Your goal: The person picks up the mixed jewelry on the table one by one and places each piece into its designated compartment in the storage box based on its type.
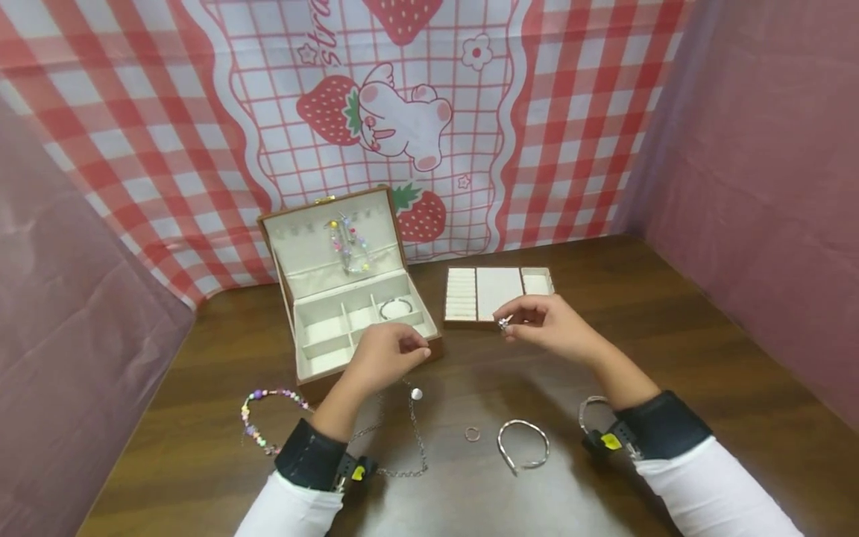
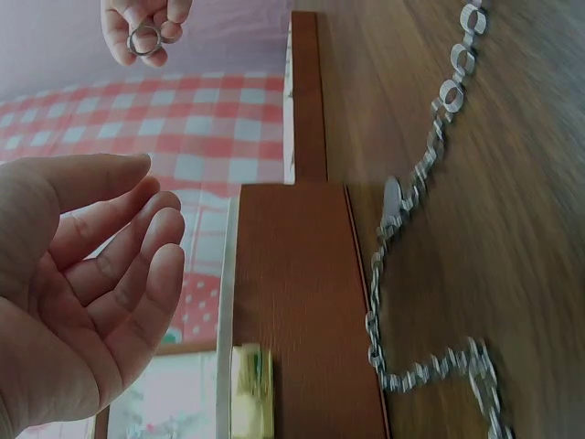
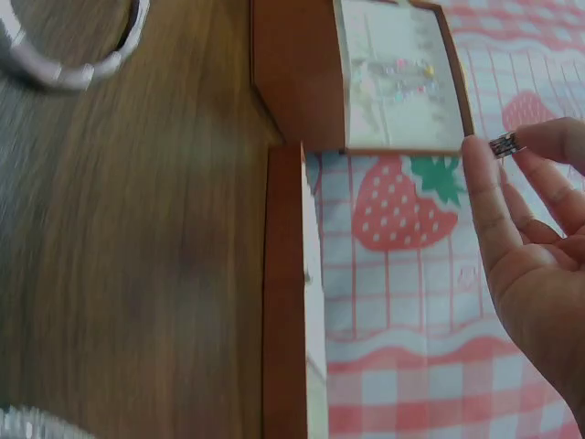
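Note:
My right hand [image 1: 546, 326] pinches a small silver ring [image 1: 503, 324] between thumb and fingertips, just over the front edge of the cream-lined tray [image 1: 499, 291]. In the right wrist view the ring [image 3: 504, 144] sits between the fingertips. My left hand [image 1: 389, 354] hovers over the front of the open brown jewelry box [image 1: 439, 347], its fingers loosely bent with nothing between them. Inside one of the box's compartments lies a bracelet [image 1: 396, 300]. Beaded jewelry [image 1: 347, 242] hangs inside the raised lid.
On the wooden table lie a colorful beaded necklace [image 1: 247, 414], a silver chain [image 1: 417, 436] with a round pendant, a thin ring [image 1: 473, 434] and an open silver bangle [image 1: 548, 445]. Another bracelet [image 1: 582, 409] lies beside my right wrist. A checked cloth [image 1: 577, 149] hangs behind.

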A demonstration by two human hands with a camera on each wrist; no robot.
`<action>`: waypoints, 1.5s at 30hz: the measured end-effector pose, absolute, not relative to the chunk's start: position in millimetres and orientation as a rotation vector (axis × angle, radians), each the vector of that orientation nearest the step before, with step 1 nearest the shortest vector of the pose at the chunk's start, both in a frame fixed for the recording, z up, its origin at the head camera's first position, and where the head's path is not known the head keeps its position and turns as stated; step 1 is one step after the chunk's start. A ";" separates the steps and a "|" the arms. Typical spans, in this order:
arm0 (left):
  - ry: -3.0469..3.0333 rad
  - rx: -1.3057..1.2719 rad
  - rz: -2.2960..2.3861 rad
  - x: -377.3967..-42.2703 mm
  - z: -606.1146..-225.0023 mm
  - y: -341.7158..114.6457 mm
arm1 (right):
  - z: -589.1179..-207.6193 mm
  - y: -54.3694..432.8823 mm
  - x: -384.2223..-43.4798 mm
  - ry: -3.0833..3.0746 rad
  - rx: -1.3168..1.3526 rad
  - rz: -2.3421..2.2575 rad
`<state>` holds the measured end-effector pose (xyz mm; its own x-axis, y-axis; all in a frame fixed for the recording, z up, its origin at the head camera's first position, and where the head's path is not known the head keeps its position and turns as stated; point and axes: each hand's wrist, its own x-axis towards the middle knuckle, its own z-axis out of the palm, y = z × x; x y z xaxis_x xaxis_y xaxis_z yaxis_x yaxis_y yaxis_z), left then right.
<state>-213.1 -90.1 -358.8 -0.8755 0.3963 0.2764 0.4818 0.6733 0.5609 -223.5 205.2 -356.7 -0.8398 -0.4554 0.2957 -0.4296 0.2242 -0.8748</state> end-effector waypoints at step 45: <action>-2.958 -0.378 -0.168 -254.6 -397.8 41.9 | -358.6 196.5 -292.2 2.728 -0.614 -1.449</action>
